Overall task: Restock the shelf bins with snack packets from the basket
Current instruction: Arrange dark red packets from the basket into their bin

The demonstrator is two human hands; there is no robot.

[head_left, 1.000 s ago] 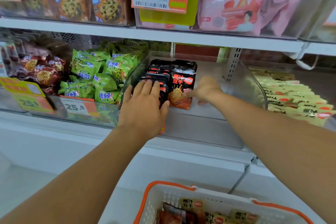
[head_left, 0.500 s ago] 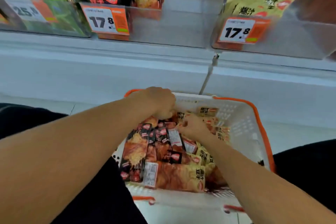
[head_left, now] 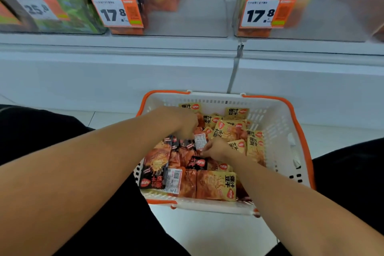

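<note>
A white basket (head_left: 278, 122) with orange rims is seen on the floor, filled with black and yellow snack packets (head_left: 216, 183). Among them, the left hand (head_left: 185, 124) and right hand (head_left: 216, 148) are curled, a white-labelled packet (head_left: 200, 140) apparently pinched between them. Beyond, clear shelf bins (head_left: 187, 16) carry price tags (head_left: 116, 13).

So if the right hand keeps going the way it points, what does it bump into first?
The right hand points left and slightly away, into the basket. Probably it meets the white-labelled packet right at its fingertips first, though whether it already touches is unclear.
</note>
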